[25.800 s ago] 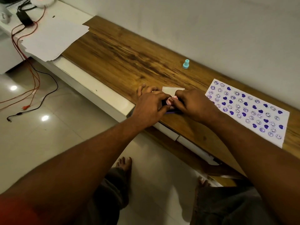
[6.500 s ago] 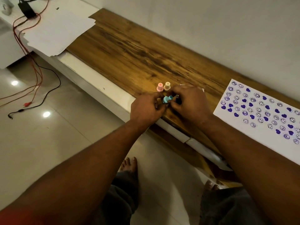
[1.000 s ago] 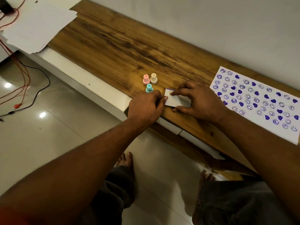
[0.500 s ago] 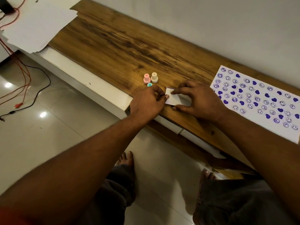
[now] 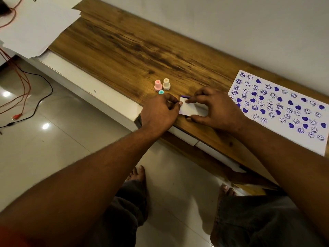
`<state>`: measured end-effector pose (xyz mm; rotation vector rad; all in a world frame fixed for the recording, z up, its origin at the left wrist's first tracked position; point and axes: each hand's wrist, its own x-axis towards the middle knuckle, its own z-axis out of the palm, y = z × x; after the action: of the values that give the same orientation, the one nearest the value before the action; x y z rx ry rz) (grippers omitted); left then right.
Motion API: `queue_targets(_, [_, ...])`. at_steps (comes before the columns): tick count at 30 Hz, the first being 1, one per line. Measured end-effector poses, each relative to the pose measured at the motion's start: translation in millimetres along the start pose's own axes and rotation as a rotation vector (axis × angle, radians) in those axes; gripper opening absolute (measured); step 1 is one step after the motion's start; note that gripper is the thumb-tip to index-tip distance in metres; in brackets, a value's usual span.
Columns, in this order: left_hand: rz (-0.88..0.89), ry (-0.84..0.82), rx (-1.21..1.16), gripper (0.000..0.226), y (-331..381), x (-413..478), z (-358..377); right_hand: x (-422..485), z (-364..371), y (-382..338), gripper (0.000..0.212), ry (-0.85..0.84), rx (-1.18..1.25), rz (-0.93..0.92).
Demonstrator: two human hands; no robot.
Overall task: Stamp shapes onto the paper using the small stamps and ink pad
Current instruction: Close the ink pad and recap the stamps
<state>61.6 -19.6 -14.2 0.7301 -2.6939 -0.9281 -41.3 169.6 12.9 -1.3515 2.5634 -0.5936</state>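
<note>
At the near edge of the wooden shelf (image 5: 135,49), both hands meet over a small white ink pad case (image 5: 191,108) with a sliver of purple showing at its far corner. The right hand (image 5: 217,109) pinches it, forefinger along the far edge and thumb on the near one, holding it down. The left hand (image 5: 160,113) comes in from nine o'clock with its fingers curled to a narrow pinch at the case's left end; my guess is it is prying or pressing the lid there, though whether the lid is opening or closing I cannot tell (the fingertips cover the seam).

Three small stamps stand in a huddle at about ten o'clock from the case, parked upright within easy reach: a pink stamp (image 5: 158,85), a cream stamp (image 5: 166,84) just beside it, and a teal stamp (image 5: 161,92) whose top alone peeps out behind the left knuckles. Its body is hidden.

The stamped paper (image 5: 284,111) lies at three o'clock from the hands, well apart from the stamps, flat and pushed toward the wall. It is crowded with purple hearts and smiley faces, so the stamping looks largely done. Its right corner runs out of view, and the right wrist overlaps its near left edge.

More white sheets (image 5: 35,24) sit far off at ten o'clock, cut by the frame, with red and black cables (image 5: 23,81) trailing to the floor.
</note>
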Motion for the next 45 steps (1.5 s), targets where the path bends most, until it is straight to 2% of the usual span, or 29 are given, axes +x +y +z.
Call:
queue_targets(8, [0.007, 0.006, 0.001, 0.033, 2.9, -1.9, 0.7, -1.5, 0.4, -0.9, 0.062, 0.021, -0.019, 0.032])
queue_targets(22, [0.028, -0.018, -0.019, 0.040, 4.7, -2.1, -1.5, -2.8, 6.6, 1.0, 0.068, 0.060, 0.089, 0.115])
queue_targets(28, [0.057, -0.046, 0.016, 0.051, 4.4, -2.8, -3.6, -0.8, 8.0, 1.1, 0.077, 0.085, 0.080, 0.122])
queue_targets(35, [0.068, -0.041, 0.047, 0.051, 5.6, -4.1, -4.2, 1.0, 5.9, 0.1, 0.073, 0.080, 0.006, 0.160])
queue_targets(39, [0.063, -0.069, 0.035, 0.049, 5.7, -1.4, -6.3, 2.6, 6.1, -0.5, 0.076, 0.046, -0.021, 0.158])
queue_targets(43, [0.062, -0.184, -0.017, 0.043, -0.6, 4.6, -13.6, 5.6, -0.1, 3.2, 0.075, -0.032, -0.044, 0.120])
queue_targets(45, [0.091, -0.205, -0.028, 0.052, -2.6, 4.5, -16.6, 5.5, -6.3, 6.5, 0.073, -0.094, -0.055, 0.090])
